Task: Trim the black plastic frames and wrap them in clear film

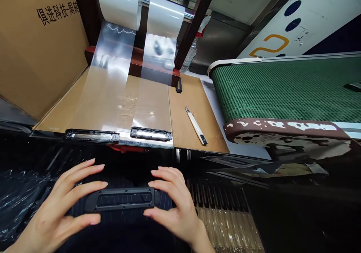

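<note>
A long black plastic frame [125, 199] with a slot-shaped window lies level between my hands, close to my body. My left hand [66, 204] is curved round its left end, index finger at the upper edge and thumb just by the lower edge. Its other fingers are spread. My right hand [173, 196] pinches the right end between thumb and fingers. Ahead, at the table's front edge, a left black frame piece [93, 135] and a right black frame piece [150, 133] lie at the ends of two clear film strips.
A left film roll [120, 4] and a right film roll [166, 17] hang on a metal rod. A white utility knife [196, 125] lies on the cardboard [183, 132]. A green conveyor belt [287, 87] stands right, a cardboard box [39, 57] left. Clear trays [225, 223] sit below right.
</note>
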A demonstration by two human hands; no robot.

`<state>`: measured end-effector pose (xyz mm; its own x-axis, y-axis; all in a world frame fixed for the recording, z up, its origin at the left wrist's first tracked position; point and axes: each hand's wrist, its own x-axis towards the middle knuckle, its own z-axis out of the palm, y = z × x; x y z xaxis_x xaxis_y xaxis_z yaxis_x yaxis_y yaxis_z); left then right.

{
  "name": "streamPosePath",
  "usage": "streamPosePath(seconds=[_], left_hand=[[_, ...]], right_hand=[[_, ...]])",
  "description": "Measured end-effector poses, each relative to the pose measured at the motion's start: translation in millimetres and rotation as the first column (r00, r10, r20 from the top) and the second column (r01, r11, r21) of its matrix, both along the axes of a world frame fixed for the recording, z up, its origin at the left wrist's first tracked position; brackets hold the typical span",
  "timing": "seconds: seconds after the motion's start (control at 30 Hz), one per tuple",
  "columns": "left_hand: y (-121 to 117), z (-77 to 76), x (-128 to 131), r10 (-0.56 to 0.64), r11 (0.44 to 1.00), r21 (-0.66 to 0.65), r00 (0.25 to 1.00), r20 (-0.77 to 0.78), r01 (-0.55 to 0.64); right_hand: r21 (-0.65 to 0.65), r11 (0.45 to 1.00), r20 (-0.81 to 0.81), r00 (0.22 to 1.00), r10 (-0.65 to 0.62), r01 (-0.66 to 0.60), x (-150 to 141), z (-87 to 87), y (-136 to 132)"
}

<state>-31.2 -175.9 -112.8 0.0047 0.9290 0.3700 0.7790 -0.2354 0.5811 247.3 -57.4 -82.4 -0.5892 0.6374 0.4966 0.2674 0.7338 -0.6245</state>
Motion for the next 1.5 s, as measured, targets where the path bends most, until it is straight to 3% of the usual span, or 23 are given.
streamPosePath(seconds=[0.43, 0.8, 1.27, 1.5], left_hand=[[3.6, 3.6, 0.6, -0.076, 0.997, 0.020, 0.997, -0.020, 0.077], [-0.2, -0.9, 0.6, -0.029, 1.000, -0.006, 1.000, -0.005, 0.029], [5.0, 4.1, 1.3, -0.096, 0.995, 0.025, 0.995, -0.020, 0.096], [-0.5, -0.5, 2.0, -0.052, 0.999, -0.007, 0.998, 0.035, 0.053]], right_hand=[[-0.031, 1.000, -0.015, 1.000, -0.004, 0.004, 1.0, -2.0, -1.2], [-0.042, 0.999, -0.026, 1.000, -0.008, 0.007, 0.3, -5.5, -1.4], [-0.044, 0.999, -0.032, 0.999, -0.018, 0.017, -1.6, -3.1, -2.5], [-0.063, 0.998, -0.011, 1.000, -0.004, 0.003, -0.4, -3.7, -4.2]])
